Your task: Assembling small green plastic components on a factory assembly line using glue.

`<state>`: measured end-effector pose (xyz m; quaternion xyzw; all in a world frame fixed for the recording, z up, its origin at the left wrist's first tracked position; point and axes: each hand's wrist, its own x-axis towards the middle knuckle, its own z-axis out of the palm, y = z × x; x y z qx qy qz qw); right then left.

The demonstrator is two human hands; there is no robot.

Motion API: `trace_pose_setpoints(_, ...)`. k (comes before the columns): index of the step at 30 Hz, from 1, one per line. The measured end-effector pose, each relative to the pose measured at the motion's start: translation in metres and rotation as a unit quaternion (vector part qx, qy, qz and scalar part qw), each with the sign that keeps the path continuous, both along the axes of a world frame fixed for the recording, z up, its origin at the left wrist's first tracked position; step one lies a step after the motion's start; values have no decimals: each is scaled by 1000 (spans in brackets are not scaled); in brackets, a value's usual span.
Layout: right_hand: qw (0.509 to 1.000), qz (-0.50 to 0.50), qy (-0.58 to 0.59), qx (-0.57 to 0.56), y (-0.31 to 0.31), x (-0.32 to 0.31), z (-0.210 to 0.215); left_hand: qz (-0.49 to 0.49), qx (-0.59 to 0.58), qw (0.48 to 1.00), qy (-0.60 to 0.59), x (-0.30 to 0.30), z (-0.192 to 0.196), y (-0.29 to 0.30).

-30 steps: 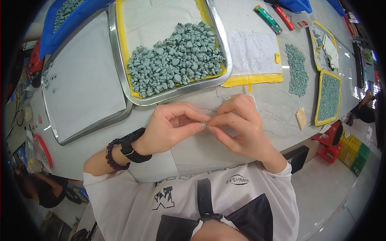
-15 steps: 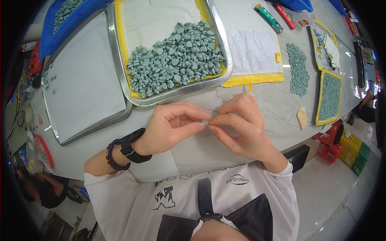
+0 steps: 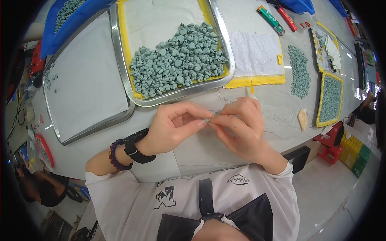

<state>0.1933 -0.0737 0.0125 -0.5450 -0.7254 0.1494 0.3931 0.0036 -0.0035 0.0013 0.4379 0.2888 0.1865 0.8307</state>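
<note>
Over the near edge of the table, my left hand [image 3: 171,126] pinches a small grey-green pebble-like piece [image 3: 207,120] between thumb and forefinger. The fingers of my right hand [image 3: 241,126] are pinched together against the other side of it. Fingertips cover most of the piece, so its exact kind is hard to make out. Just beyond my hands stands a metal tray [image 3: 161,101] lined with white cloth and yellow tape. Heaped across its near half are many similar grey-green pieces [image 3: 177,60].
Left of the tray lies a second tray with a white sheet [image 3: 86,80] and a few pieces. A blue bin [image 3: 50,36] stands behind it. To the right are a taped white sheet [image 3: 255,56], a strip of small pieces [image 3: 298,70], and a yellow-rimmed tray [image 3: 319,105].
The piece has turned slightly between my fingertips, and my hands have shifted a little. The surroundings sit slightly lower and further right in the view.
</note>
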Motion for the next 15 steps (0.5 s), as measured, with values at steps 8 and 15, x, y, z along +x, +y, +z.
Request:
trace_pose_setpoints(8, 1000, -10, 21, -3, 0, 3, 2, 11, -32, 999, -18, 2, -2, 3)
trace_pose_setpoints(15, 1000, -8, 21, -2, 3, 3, 1, 3, -16, 1000, 0, 0, -1, 7)
